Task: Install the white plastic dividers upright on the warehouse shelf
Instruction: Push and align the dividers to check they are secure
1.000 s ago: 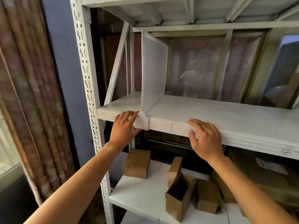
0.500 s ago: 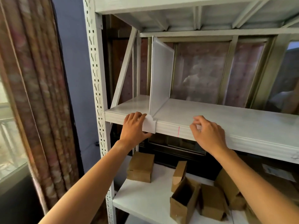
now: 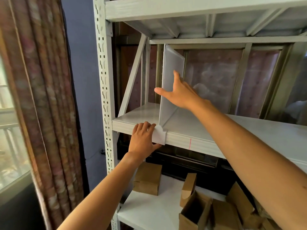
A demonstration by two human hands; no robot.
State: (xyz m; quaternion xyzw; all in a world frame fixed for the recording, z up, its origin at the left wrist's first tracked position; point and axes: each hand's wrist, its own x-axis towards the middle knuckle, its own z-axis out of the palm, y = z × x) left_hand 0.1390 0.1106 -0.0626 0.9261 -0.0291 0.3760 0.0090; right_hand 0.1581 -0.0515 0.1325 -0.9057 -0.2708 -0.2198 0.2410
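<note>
— Having left the front lip by the red mark point(image 3: 190, 143), now reaching up: right hand point(image 3: 180, 93) pressing flat against the right face of the white divider point(image 3: 172, 77), thumb point(image 3: 160, 91) hooking across its front edge, fingers spread rather than clenched.

— And staying put at the left?

— Staying put. Left hand point(image 3: 142, 138) resting on the front edge of the shelf point(image 3: 249, 130), fingers draped over the top, thumb tucked beneath, touching the divider's front clip point(image 3: 159, 136). Not gripping anything fully; just bracing beside the clip.

— Standing upright?

— Standing upright, or very close, running front to back near the left end of the shelf, just right of the diagonal brace point(image 3: 132, 77). Hanging down over the lip at the front, the clip. Reaching nearly to the underside of the upper shelf point(image 3: 199, 7).

— Sitting near the red mark?

— Sitting left of it, apart, with bare lip between.

— Lying below?

— Lying and standing on the lower shelf point(image 3: 149, 213): brown cardboard boxes point(image 3: 147, 179), one open box point(image 3: 194, 213) at the front gaping upward. Hanging at far left, a patterned curtain point(image 3: 41, 97), beside the perforated upright post point(image 3: 103, 80).
</note>
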